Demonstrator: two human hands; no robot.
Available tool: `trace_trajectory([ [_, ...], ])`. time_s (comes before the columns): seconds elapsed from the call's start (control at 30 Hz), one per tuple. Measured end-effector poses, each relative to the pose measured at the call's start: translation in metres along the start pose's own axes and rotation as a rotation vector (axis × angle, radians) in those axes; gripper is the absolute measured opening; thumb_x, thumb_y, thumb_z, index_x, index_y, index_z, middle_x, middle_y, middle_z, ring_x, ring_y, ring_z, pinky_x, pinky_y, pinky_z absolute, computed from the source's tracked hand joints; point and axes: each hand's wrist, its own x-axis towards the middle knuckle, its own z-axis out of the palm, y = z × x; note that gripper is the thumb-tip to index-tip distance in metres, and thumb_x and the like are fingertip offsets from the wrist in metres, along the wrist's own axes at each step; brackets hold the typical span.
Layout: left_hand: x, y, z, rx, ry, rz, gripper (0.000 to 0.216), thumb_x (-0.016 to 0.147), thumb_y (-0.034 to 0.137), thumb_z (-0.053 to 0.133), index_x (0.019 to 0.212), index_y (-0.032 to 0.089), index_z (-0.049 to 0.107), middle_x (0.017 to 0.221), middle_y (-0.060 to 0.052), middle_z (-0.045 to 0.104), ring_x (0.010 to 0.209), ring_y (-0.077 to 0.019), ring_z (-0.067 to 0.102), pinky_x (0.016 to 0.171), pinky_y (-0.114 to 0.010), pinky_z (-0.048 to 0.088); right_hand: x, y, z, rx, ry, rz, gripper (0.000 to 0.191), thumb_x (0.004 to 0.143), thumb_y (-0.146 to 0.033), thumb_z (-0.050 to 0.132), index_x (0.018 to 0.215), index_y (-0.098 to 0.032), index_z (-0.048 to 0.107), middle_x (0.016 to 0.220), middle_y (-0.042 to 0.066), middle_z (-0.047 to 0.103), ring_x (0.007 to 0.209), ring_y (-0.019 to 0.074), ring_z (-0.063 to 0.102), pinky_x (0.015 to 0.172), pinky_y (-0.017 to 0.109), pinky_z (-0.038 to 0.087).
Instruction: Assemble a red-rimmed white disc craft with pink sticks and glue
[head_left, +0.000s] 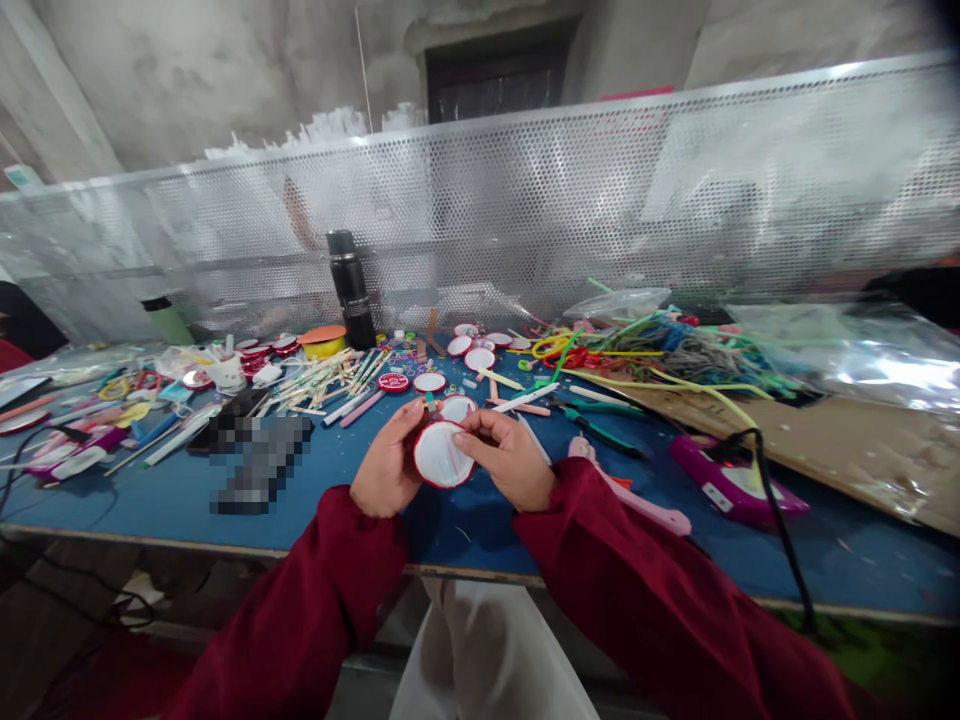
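Observation:
A round white disc with a red edge [442, 457] is held above the near side of the table, its white face turned toward me. My left hand [388, 462] grips its left edge, fingers partly hidden behind it. On the other side, the thumb of my right hand [517, 462] presses on the disc's upper right, with the fingers curled behind. A small grey-green piece [430, 402] sticks up by my left fingertips; what it belongs to is unclear. Just beyond the hands lie another white disc [430, 383] and a red disc with white lettering [394, 383].
Green-handled pliers [604, 430], a pink curved tool [630, 497] and a purple device with a black cable [739, 482] lie right. Tangled coloured strips [660, 345] sit on cardboard [847, 450]. A black bottle [350, 290] stands before the perforated metal screen [517, 200]. Thin sticks [322, 385] lie left.

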Motion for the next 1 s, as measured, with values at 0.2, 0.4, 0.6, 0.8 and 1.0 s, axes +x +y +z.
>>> trace_trajectory([
  [0.2, 0.002, 0.001, -0.004, 0.004, -0.020, -0.060, 0.028, 0.080, 0.041, 0.068, 0.092, 0.016, 0.069, 0.094, -0.007, 0.073, 0.079, -0.0184, 0.067, 0.070, -0.029, 0.051, 0.000, 0.001, 0.000, 0.010, 0.005, -0.015, 0.026, 0.071, -0.041, 0.071, 0.074, -0.020, 0.056, 0.068, -0.002, 0.058, 0.064, 0.0125, 0.051, 0.062, 0.027, 0.042],
  [0.4, 0.006, -0.002, -0.013, 0.073, 0.028, -0.003, 0.034, 0.079, 0.048, 0.067, 0.095, 0.018, 0.070, 0.099, -0.008, 0.071, 0.083, -0.0182, 0.065, 0.071, -0.028, 0.051, 0.004, 0.002, -0.003, -0.095, 0.159, -0.099, 0.022, 0.075, -0.040, 0.067, 0.077, -0.020, 0.057, 0.067, -0.001, 0.059, 0.062, 0.0134, 0.053, 0.059, 0.027, 0.042],
  [0.6, 0.004, -0.007, -0.014, 0.341, -0.007, 0.123, 0.031, 0.071, 0.038, 0.076, 0.094, 0.017, 0.072, 0.095, -0.006, 0.071, 0.081, -0.0165, 0.062, 0.071, -0.026, 0.047, 0.009, 0.007, -0.011, -0.349, 0.250, -0.236, 0.013, 0.079, -0.034, 0.061, 0.076, -0.021, 0.058, 0.068, 0.000, 0.061, 0.062, 0.0146, 0.056, 0.062, 0.029, 0.045],
  [0.8, 0.007, -0.009, -0.017, 0.529, 0.003, 0.238, 0.022, 0.066, 0.026, 0.079, 0.085, 0.016, 0.074, 0.072, 0.000, 0.067, 0.058, -0.0088, 0.048, 0.055, -0.021, 0.033, 0.017, 0.020, -0.014, -0.319, 0.287, -0.194, 0.018, 0.076, -0.039, 0.062, 0.075, -0.021, 0.058, 0.066, 0.000, 0.061, 0.060, 0.0151, 0.055, 0.060, 0.029, 0.044],
  [1.0, 0.011, -0.009, -0.021, 0.607, -0.022, 0.315, 0.015, 0.066, 0.020, 0.076, 0.079, 0.014, 0.072, 0.067, 0.000, 0.065, 0.057, -0.0093, 0.046, 0.056, -0.021, 0.034, 0.022, 0.030, -0.014, -0.315, 0.230, -0.183, 0.021, 0.076, -0.041, 0.063, 0.077, -0.021, 0.058, 0.069, 0.000, 0.063, 0.062, 0.0144, 0.057, 0.061, 0.028, 0.045],
])
